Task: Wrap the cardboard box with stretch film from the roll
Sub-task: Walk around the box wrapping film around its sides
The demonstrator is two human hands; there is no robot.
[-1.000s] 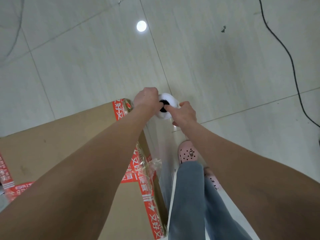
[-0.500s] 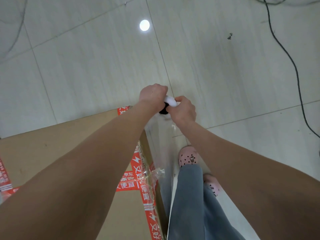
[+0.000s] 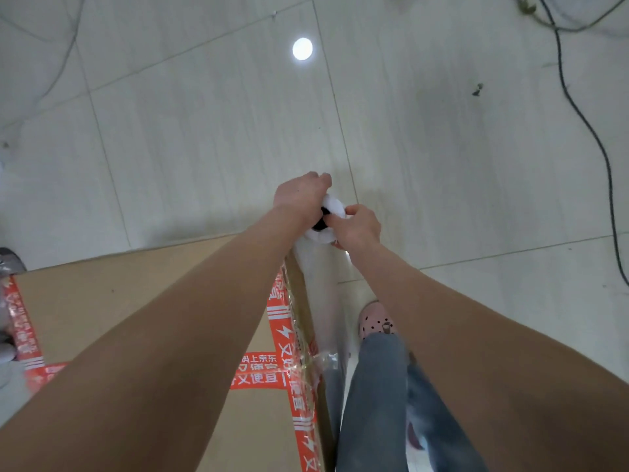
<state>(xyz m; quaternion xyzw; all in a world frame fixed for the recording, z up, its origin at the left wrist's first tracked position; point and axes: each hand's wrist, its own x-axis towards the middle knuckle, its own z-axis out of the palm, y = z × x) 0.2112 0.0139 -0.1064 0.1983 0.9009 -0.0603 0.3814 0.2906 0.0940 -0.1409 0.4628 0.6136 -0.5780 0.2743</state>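
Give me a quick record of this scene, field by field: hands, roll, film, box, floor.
left hand: gripping the roll's top end
right hand: gripping the same end from the other side
stretch film roll: white, dark core hole showing, held past the box's far right corner
film: clear sheet running down the box's right side
cardboard box: brown, red printed tape along edges
floor: pale tiles, black cable at right

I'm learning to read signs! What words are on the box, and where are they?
"上京东": red tape across the cardboard box top.
"又便宜": same strip, the line below.
Lightning-bolt sign: red edge tape.
Left-edge tape: too blurred to read.
Stretch film roll, floor: no words.
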